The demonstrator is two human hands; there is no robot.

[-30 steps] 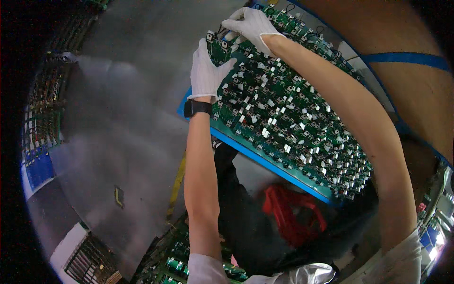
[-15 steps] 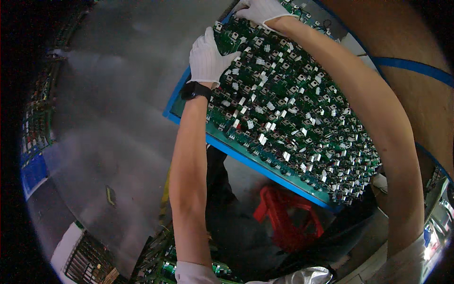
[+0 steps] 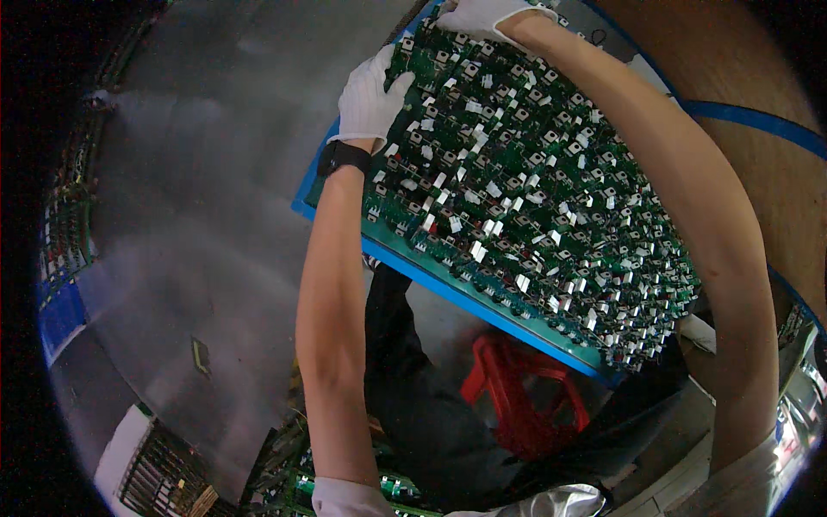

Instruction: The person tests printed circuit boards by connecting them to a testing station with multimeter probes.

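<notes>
A broad array of green circuit boards (image 3: 508,185), dense with metal-tabbed parts and white pieces, lies on a blue-edged table (image 3: 482,308). My left hand (image 3: 372,99), in a white glove, rests along the boards' left edge. Its thumb is spread from the fingers and touches the boards; no separate object shows in it. At the boards' far edge is my right hand (image 3: 487,17), also gloved in white. The upper frame edge partly cuts off its fingers, so their grip is unclear. My right forearm reaches over the boards' right side.
Under the table's near edge is a red plastic stool (image 3: 521,401). A small board-like piece (image 3: 200,355) lies on the grey floor at left. Racks of boards (image 3: 164,474) stand at lower left, more (image 3: 69,215) along the far left. A brown surface with blue edging (image 3: 758,125) lies right.
My left hand has shifted slightly left and up along the boards' edge, its forearm moving left too. My right hand and forearm have moved slightly right. The boards stay in about the same place.
</notes>
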